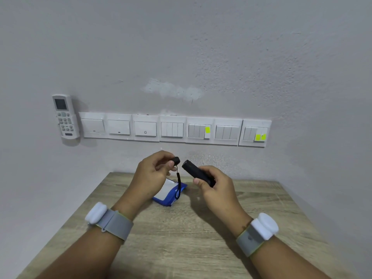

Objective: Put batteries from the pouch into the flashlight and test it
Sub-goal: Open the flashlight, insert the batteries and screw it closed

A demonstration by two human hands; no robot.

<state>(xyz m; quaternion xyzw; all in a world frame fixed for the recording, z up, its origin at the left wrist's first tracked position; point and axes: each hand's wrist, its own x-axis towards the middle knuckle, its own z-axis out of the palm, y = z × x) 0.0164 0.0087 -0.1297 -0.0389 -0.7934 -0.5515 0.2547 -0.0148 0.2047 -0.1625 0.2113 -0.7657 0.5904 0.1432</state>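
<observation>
My right hand [213,188] grips the black flashlight body [196,172], its open end tilted up and to the left. My left hand [153,174] pinches the flashlight's black end cap [176,160], held a small gap away from the body. A black wrist strap [178,184] hangs down from the cap. Under the hands a blue and white pouch [170,192] lies flat on the wooden table [181,238]. No batteries show.
The table stands against a grey wall. A row of white switch plates [173,128] runs along the wall above it, and a white air-conditioner remote [65,117] hangs at the row's left end. Both wrists wear grey bands with white pods.
</observation>
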